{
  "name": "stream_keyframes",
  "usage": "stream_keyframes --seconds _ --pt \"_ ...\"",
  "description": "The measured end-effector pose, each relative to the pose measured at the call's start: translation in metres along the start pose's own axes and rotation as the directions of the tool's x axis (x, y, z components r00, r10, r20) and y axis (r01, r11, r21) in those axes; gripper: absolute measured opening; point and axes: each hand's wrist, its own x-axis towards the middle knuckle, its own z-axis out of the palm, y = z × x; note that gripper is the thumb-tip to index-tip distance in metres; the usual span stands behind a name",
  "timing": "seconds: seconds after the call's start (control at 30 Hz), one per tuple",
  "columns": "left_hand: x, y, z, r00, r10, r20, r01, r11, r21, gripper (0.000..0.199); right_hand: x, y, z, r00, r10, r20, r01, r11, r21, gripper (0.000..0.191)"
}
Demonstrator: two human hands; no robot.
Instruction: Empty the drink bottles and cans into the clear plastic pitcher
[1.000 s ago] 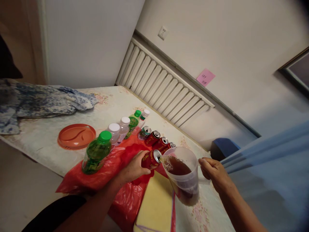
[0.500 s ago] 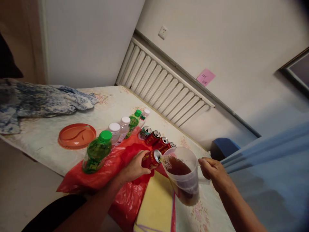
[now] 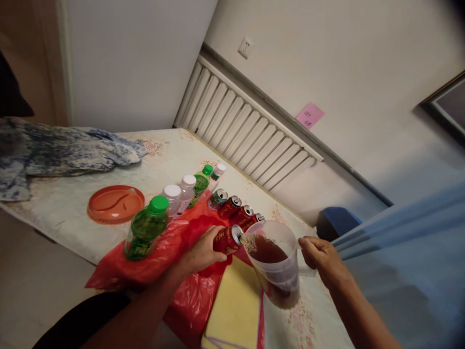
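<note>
Blocked right of the left hand [image 3: 204,251] by the jug [image 3: 279,283], beyond by cans [image 3: 229,209], leftward by bottles [image 3: 184,198], but passable nearer, over the flat yellow cloth [image 3: 234,308].

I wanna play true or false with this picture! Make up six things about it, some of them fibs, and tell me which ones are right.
1. The left hand holds a red drink can. True.
2. The red drink can in that hand is upright. False: it is tilted.
3. The right hand holds a translucent plastic pitcher by its handle. True.
4. The translucent plastic pitcher is empty. False: it has brown liquid in it.
5. A pink note is on the wall. True.
6. All the bottles have white caps. False: the frontmost bottle has a green cap.
</note>
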Motion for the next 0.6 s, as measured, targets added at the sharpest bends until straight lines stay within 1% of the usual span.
stream_keyframes --seconds 0.2,0.6 --pt "0.0008 -0.0029 0.0004 1.000 0.000 -0.003 0.000 1.000 0.004 0.066 -0.0012 -0.0027 0.0008 1.000 -0.004 0.002 0.004 1.000 -0.011 0.046" --pt "-0.0005 -0.0027 -0.0001 1.000 0.005 0.004 -0.005 1.000 0.005 0.067 -0.0012 0.0012 0.0021 1.000 0.000 0.003 0.000 1.000 0.007 0.047"
